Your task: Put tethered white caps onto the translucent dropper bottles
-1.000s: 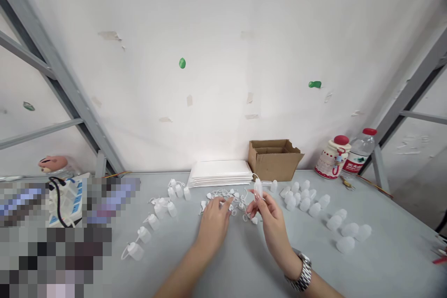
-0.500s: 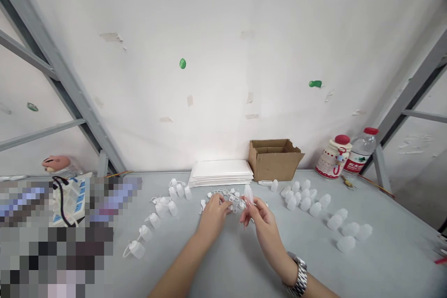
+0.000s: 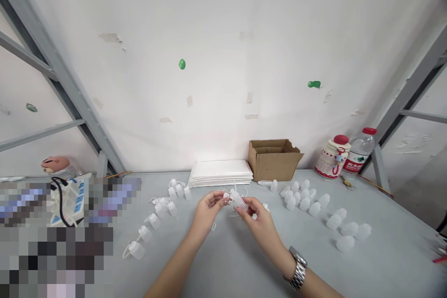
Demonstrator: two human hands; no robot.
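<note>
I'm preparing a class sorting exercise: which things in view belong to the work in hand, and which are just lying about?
Belonging, it seems:
white cap, left hand
translucent bottle, right hand
capped bottles, left
loose bottles, right

Probably just lying about:
red-lidded jar
red-capped clear bottle
pink figure
power strip

– What sort of place, by the look of it?
– Probably a small assembly workshop. Just see the long grey bench (image 3: 307, 251) under the cardboard box (image 3: 275, 166).
– Shown by what else?
– Left of the box, small capped bottles (image 3: 137, 250) in batches; right of it, loose translucent bottles (image 3: 305, 203); behind it, a wall (image 3: 223, 18) with tape scraps (image 3: 251, 116).
</note>
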